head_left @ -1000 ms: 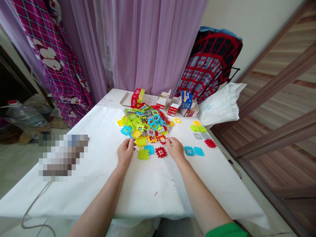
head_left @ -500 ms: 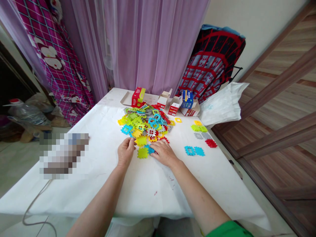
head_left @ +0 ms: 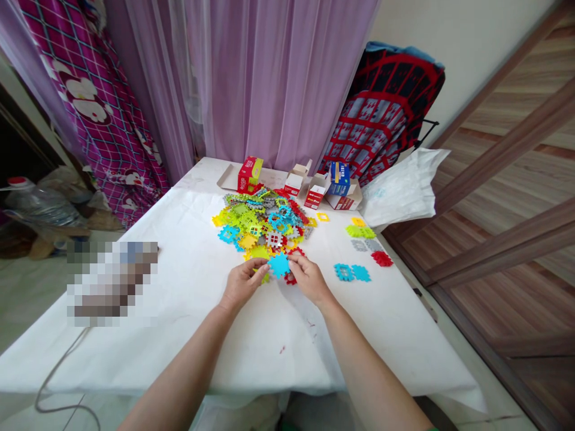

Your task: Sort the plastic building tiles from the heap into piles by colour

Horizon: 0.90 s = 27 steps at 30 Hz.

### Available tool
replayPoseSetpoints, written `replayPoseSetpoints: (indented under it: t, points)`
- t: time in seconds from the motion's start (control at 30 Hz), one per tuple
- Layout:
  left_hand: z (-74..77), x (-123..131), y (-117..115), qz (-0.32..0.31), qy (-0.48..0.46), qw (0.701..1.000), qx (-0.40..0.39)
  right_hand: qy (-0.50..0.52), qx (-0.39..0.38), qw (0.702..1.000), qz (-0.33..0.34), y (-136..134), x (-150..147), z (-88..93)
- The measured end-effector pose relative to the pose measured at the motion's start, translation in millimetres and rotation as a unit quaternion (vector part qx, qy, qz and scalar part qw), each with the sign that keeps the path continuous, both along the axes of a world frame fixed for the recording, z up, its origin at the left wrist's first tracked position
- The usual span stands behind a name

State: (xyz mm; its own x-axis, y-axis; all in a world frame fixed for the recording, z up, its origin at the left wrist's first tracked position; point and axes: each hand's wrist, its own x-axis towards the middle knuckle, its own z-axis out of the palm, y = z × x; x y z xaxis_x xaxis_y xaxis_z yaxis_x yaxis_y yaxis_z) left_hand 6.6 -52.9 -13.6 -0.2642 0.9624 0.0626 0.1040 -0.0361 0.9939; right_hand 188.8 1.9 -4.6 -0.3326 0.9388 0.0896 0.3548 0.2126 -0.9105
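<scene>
A solid blue interlocking tile [head_left: 279, 264] with notched edges is held up between both hands. My left hand [head_left: 242, 281] pinches its left edge with thumb and fingers. On its right edge, my right hand [head_left: 309, 278] is closed with thumb and fingertips. Just below the blue tile a red tile [head_left: 291, 278] lies on the cloth, partly covered by my right hand. A lime green tile under my left hand is mostly hidden. Right beyond my hands lies a heap of notched plastic tiles [head_left: 258, 221] in green, blue, yellow, red and grey, some with window-like openings.
Two joined-looking blue tiles [head_left: 353, 272] lie to the right, with red tiles [head_left: 382, 258], grey tiles [head_left: 366, 245] and green tiles [head_left: 359, 231] farther up. Small cartons [head_left: 317, 190] and a white bag [head_left: 402, 188] line the back. A blurred-out object [head_left: 114, 281] with a cable is at left.
The blue tile, earlier flat under my right hand, is now lifted and gripped by both hands. My left hand has moved right, over the green tile.
</scene>
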Motion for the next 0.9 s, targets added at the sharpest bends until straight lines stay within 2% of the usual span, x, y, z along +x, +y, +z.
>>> replayPoseSetpoints:
  t: [0.13, 0.23, 0.3, 0.37, 0.47, 0.53, 0.63, 0.73, 0.8, 0.9]
  points:
    - [3.3, 2.4, -1.5, -0.043, -0.036, 0.998, -0.025, -0.021, 0.009, 1.0, 0.005, -13.1, -2.0, 3.6]
    - [6.0, 0.4, -1.9, -0.061, -0.054, 0.996, -0.038, -0.095, 0.089, 0.991, 0.03, -22.6, 4.0, 15.2]
    - [7.7, -0.2, -2.4, -0.07, -0.061, 0.995, -0.04, -0.171, 0.17, 0.969, 0.059, -27.4, 9.5, 24.9]
    - [9.1, 0.4, -3.2, -0.083, -0.064, 0.994, -0.043, -0.254, 0.234, 0.934, 0.09, -30.4, 13.8, 33.2]
    - [10.3, 2.2, -4.5, -0.11, -0.061, 0.99, -0.056, -0.339, 0.28, 0.891, 0.114, -33.3, 14.1, 39.2]
    - [10.8, 3.1, -5.6, -0.125, -0.052, 0.989, -0.066, -0.363, 0.291, 0.877, 0.118, -35.0, 11.2, 39.5]
    - [12.2, 2.9, -8.2, -0.145, -0.034, 0.986, -0.067, -0.366, 0.288, 0.876, 0.126, -34.3, 13.9, 38.7]
    - [14.5, 1.4, -10.5, -0.143, -0.015, 0.988, -0.055, -0.354, 0.27, 0.89, 0.097, -21.4, 45.1, 42.4]
    - [15.7, 0.7, -10.9, -0.126, -0.004, 0.991, -0.048, -0.367, 0.241, 0.898, 0.042, -5.4, 85.2, 48.5]
    - [15.7, 0.7, -8.9, -0.121, 0.008, 0.992, -0.044, -0.448, 0.166, 0.877, -0.046, 22.4, 156.6, 59.5]
